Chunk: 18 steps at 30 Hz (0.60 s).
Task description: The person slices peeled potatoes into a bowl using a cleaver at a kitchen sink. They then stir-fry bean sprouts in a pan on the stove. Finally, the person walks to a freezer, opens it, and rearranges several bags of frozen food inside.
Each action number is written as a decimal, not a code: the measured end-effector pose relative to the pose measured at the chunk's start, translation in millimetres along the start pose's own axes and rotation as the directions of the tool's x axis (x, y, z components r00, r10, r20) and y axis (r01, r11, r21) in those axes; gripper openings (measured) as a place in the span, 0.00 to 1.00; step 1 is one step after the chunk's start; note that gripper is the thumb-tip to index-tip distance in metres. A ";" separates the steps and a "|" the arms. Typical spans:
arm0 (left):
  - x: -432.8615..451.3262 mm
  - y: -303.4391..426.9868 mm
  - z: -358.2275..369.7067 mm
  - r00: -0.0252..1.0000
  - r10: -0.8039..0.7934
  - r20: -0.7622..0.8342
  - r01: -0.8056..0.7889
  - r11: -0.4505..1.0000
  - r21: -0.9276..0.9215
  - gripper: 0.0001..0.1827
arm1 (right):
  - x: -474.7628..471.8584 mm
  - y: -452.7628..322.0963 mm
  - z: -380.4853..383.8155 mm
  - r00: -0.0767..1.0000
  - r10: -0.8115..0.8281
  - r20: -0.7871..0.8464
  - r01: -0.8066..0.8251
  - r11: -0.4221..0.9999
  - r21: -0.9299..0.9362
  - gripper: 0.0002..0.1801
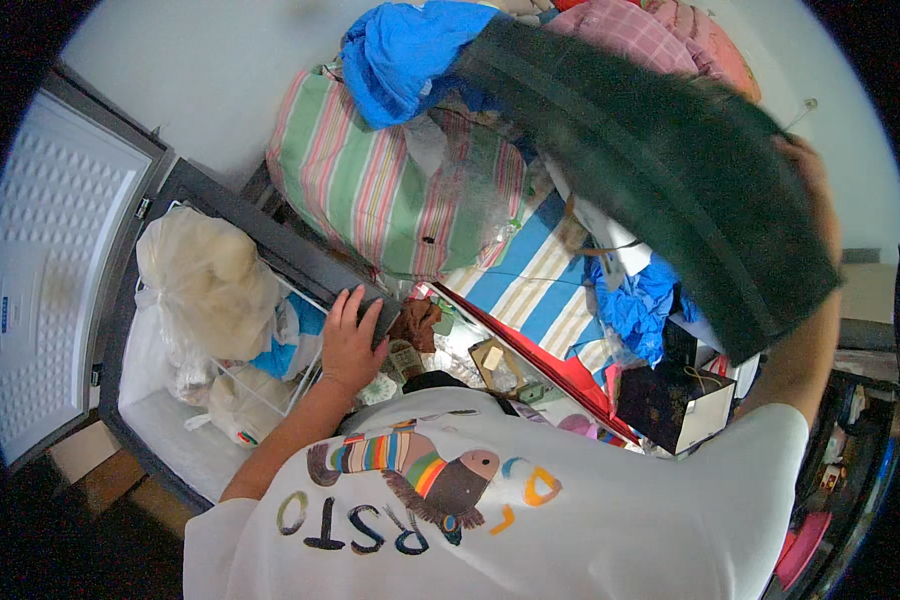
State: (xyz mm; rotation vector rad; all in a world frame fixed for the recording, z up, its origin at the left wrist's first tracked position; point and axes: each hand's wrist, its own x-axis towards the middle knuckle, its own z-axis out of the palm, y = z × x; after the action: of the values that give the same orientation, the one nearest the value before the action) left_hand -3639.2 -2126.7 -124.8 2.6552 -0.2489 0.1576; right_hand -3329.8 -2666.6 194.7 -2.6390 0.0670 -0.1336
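My left hand rests with spread fingers on the grey rim of a chest freezer and holds nothing. In the freezer, a tied translucent plastic bag with pale contents sits on top, beside a white wire basket. Another plastic bag lies lower, with frost on the freezer's inner wall. Raised at the right, my right hand grips the end of a long dark green box-like object. It is motion-blurred, so its exact kind is unclear.
The freezer lid stands open at the left. Ahead are a striped fabric bundle, a blue plastic bag and a blue-and-beige striped cloth. A black box and crumpled blue plastic lie at the right. Small items clutter the middle.
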 end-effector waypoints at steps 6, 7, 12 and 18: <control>-4.1 0.1 4.5 0.999 0.026 -0.022 -0.026 1.000 0.017 0.31 | 3.1 83.7 -124.8 0.787 0.271 -0.554 -0.116 0.947 0.299 0.33; -2.1 -1.2 4.6 0.999 0.047 -0.023 -0.046 0.999 0.019 0.31 | 18.7 137.8 -135.1 0.772 0.156 -0.616 -0.070 0.985 0.160 0.35; 2.4 2.3 3.9 0.999 -0.012 0.040 0.011 0.999 0.034 0.30 | 2.0 156.0 70.9 0.972 0.222 -0.072 -0.207 0.964 0.169 0.33; 4.7 1.7 8.2 0.998 -0.016 0.054 0.013 0.999 0.049 0.31 | -105.8 137.7 333.9 0.825 0.496 0.270 -0.549 0.816 0.182 0.27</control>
State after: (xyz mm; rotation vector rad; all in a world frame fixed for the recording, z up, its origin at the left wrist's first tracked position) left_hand -3634.4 -2132.7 -130.6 2.7116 -0.2461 0.0876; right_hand -3402.5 -2621.2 -171.7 -2.2638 0.6607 0.3098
